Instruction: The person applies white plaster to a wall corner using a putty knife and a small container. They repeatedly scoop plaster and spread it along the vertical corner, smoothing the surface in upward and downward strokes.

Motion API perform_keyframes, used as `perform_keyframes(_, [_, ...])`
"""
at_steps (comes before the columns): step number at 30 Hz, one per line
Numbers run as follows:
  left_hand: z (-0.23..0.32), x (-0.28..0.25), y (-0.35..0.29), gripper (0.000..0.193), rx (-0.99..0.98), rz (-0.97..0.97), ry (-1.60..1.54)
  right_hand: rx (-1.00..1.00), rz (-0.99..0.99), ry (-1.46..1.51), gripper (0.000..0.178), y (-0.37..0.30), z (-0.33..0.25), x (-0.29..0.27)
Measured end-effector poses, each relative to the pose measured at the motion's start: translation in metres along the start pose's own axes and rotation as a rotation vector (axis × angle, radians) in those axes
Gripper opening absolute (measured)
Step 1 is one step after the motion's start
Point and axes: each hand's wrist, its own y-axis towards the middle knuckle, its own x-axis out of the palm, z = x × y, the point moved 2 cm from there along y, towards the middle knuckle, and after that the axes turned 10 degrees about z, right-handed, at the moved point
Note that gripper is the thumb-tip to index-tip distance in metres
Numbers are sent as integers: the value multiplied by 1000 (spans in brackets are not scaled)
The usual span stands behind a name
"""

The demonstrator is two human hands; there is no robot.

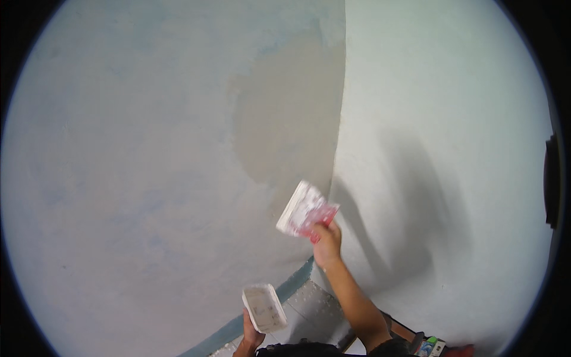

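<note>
My right hand (328, 243) grips a wide red putty knife (309, 213) smeared with white filler. Its blade is up against or very close to the left wall, just left of the corner; whether it touches I cannot tell. Above the blade, a darker grey-beige patch (285, 113) spreads over the wall up to the corner. Lower down, my left hand (252, 331) holds a white plastic tub (264, 307) by its side, tilted so that its inside shows. Grey-white residue coats the tub's bottom and walls.
Two walls meet at a corner: a mottled bluish-grey one (137, 154) and a pale one (464, 77) bearing my shadow. A teal skirting strip (238, 326) runs along the base. Tiled floor (312, 303) shows specks. Small items, including a green-and-white box (429, 345), lie at lower right.
</note>
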Motion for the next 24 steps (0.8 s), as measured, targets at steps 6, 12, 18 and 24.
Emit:
perform_keyframes(6, [-30, -12, 18, 72, -7, 26, -39, 15, -61, 209, 29, 35, -51, 30])
perform_keyframes(12, [-46, -43, 55, 72, -24, 47, -11, -1055, -53, -826, 54, 71, -16, 26])
perform_keyframes(18, [-49, -40, 57, 75, 5, 29, -8, -1441, -194, -1006, 67, 113, 20, 41])
perform_keyframes(24, [-59, -47, 60, 76, 17, 59, -13, -1371, -259, -903, 69, 104, 52, 47])
